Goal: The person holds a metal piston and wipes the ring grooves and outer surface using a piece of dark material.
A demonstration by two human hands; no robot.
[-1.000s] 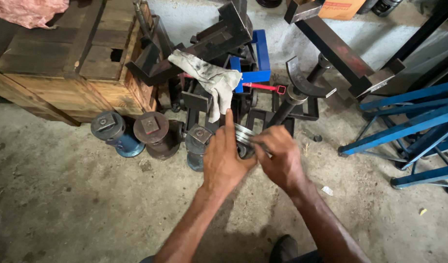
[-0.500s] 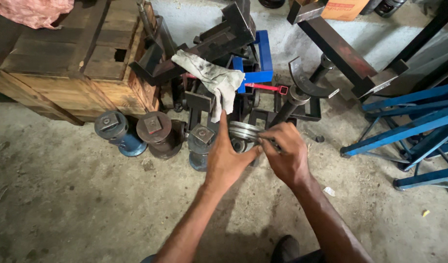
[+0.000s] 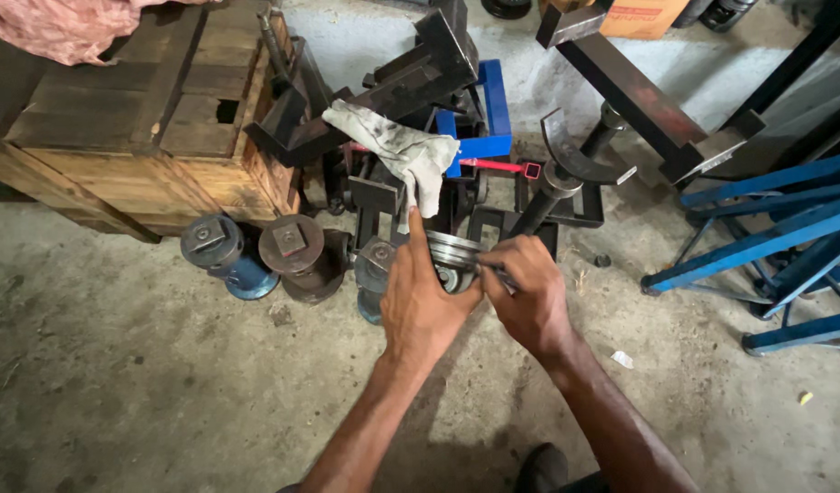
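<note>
My left hand (image 3: 420,301) grips a round grooved metal piston (image 3: 454,253) from its left side, index finger pointing up along it. My right hand (image 3: 529,297) is closed around a thin metal tool (image 3: 486,267) whose tip rests against the piston's grooves. Both hands meet over the concrete floor, just in front of a heap of dark metal parts. The lower half of the piston is hidden behind my fingers.
A dirty grey rag (image 3: 397,151) lies draped over black steel brackets (image 3: 392,82). Two cylindrical jacks (image 3: 255,251) stand at the left beside a wooden crate (image 3: 137,128). Blue metal stands (image 3: 766,246) fill the right. A pink cloth (image 3: 64,27) lies on the crate.
Both hands with the piston have stayed almost in place; my right hand has shifted slightly along the piston's rim with the tool.
</note>
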